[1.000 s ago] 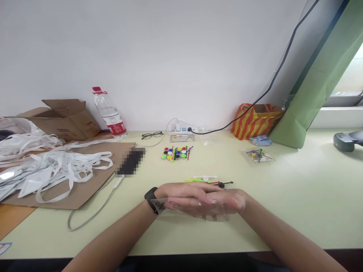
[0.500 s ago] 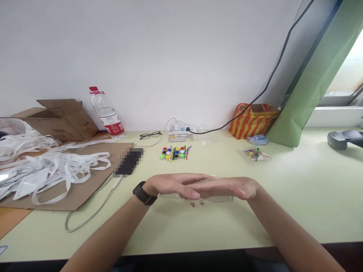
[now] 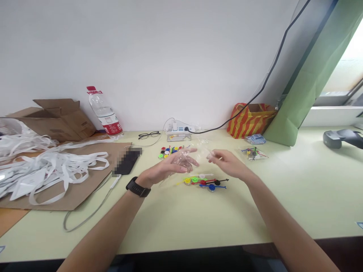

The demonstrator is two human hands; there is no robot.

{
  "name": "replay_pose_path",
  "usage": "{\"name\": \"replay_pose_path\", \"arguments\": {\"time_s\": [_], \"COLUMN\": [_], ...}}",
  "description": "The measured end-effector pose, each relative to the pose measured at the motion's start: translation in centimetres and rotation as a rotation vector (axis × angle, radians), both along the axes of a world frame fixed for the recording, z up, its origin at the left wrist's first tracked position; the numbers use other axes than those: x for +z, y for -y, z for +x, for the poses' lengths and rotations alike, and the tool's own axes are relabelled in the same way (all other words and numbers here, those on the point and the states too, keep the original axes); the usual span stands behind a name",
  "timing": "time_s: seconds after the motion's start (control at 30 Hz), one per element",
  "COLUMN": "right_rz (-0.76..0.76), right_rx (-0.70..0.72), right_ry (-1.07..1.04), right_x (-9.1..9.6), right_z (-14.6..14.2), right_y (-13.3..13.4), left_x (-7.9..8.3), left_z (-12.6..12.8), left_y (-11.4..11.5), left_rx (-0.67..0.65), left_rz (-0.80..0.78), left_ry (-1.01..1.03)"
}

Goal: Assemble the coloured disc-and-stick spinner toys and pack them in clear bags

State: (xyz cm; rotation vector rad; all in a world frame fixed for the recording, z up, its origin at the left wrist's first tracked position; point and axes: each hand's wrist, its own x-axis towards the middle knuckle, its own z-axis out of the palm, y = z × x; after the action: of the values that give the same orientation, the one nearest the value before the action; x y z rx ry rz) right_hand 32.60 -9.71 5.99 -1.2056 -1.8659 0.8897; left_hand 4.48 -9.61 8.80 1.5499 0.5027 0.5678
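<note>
My left hand (image 3: 172, 166), with a black watch on the wrist, has its fingers stretched apart. Crinkled film from a clear plastic bag (image 3: 181, 156) lies against those fingers. Opposite it, my right hand (image 3: 228, 162) pinches the film between thumb and fingertips. On the table just below both hands lie several small plastic spinners with arrow pointers: a yellow spinner (image 3: 187, 181), a red spinner (image 3: 203, 182), a black spinner (image 3: 217, 182) and a blue spinner (image 3: 211, 187), with green and white ones among them. My left hand partly covers a further group of coloured spinners (image 3: 167, 150) behind it.
A bag of spinners (image 3: 253, 153) and a blue-white packet (image 3: 256, 139) lie to the right. Behind stand a power strip (image 3: 178, 130), glasses (image 3: 149, 135) and a striped bag (image 3: 245, 121). Leftward are a phone (image 3: 129, 162), white straps (image 3: 68, 170) and a bottle (image 3: 109, 121).
My hands, which lay flat one over the other above the table, have parted and moved farther away. Loose coloured spinners now show on the table beneath them, and the clear film is raised between them.
</note>
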Motion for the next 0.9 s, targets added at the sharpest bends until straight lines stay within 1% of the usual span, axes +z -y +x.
{"name": "replay_pose_path", "arguments": {"time_s": [0.07, 0.1, 0.17, 0.27, 0.33, 0.4, 0.47, 0.53, 0.57, 0.67, 0.73, 0.8, 0.9], "right_rz": [-0.021, -0.048, -0.089, -0.097, -0.108, -0.133, -0.156, -0.172, -0.183, -0.234, -0.252, -0.248, -0.263], "right_rx": [0.113, 0.166, 0.223, 0.227, 0.242, 0.263, 0.259, 0.213, 0.178, 0.069, -0.002, -0.055, -0.057], "right_ry": [0.214, 0.280, 0.364, 0.392, 0.372, 0.350, 0.317, 0.262, 0.226, 0.076, -0.090, -0.314, -0.620], "right_x": [-0.8, -1.1, -1.7, -2.4, -2.5, -2.2, -1.9, -1.6, -1.5, -1.6, -1.7, -1.6, -1.2], "right_z": [-0.3, -0.5, -0.7, -1.0, -1.0, -0.9, -0.7, -0.3, -0.1, 0.6, 0.9, 1.2, 1.4], "right_y": [0.1, 0.2, 0.4, 0.4, 0.4, 0.3, 0.2, 0.1, 0.0, -0.5, -0.8, -1.1, -1.3], "left_x": [-0.8, -1.1, -1.7, -2.4, -2.9, -3.5, -4.2, -4.8, -5.1, -5.6, -5.8, -5.8, -5.7], "left_z": [0.0, 0.0, 0.0, 0.2, 0.3, 0.3, 0.3, 0.2, 0.2, 0.2, 0.4, 0.6, 0.9], "left_y": [-0.7, -1.0, -1.6, -2.2, -2.5, -2.9, -3.1, -3.4, -3.4, -3.4, -3.2, -2.9, -2.4], "left_rx": [0.101, 0.146, 0.217, 0.302, 0.357, 0.409, 0.459, 0.507, 0.523, 0.533, 0.523, 0.509, 0.476], "left_rz": [0.011, 0.011, -0.001, -0.002, 0.043, 0.148, 0.306, 0.442, 0.485, 0.539, 0.551, 0.549, 0.535], "left_ry": [0.086, 0.126, 0.168, 0.172, 0.164, 0.141, 0.098, 0.045, 0.016, -0.068, -0.114, -0.154, -0.211]}}
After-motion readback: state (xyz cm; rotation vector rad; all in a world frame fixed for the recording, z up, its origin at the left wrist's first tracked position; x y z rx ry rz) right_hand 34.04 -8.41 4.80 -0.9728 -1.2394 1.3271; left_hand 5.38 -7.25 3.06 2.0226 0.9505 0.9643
